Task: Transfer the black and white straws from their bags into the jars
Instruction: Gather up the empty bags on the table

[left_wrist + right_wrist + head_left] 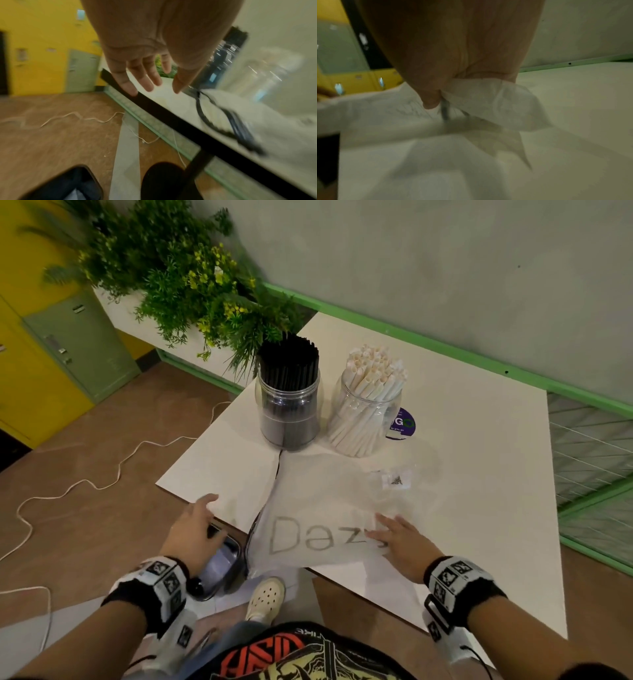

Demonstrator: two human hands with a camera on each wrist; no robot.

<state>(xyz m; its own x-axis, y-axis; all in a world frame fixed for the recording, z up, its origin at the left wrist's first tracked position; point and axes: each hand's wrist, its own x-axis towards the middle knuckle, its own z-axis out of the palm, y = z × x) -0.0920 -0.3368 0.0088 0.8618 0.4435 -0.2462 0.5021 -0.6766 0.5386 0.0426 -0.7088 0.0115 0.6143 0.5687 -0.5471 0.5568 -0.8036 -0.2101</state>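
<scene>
On the white table point(479, 440) stand two clear jars: one holds black straws point(289, 392), the other white straws point(370, 405). In front of them lies a flat translucent bag point(308, 529) printed with grey letters. My right hand point(397, 537) lies over its right end. In the right wrist view the bag point(496, 102) rises as a fold into my right hand point(453, 67), pinched by the thumb. My left hand point(198, 522) hovers at the table's left front edge, fingers point(147, 82) spread and holding nothing.
A small clear packet point(397, 479) lies right of the bag, and a black cord point(278, 470) runs along its left edge. A dark bin point(222, 568) sits under the left hand. A plant point(191, 278) stands behind the jars. A white cable point(85, 484) snakes over the floor.
</scene>
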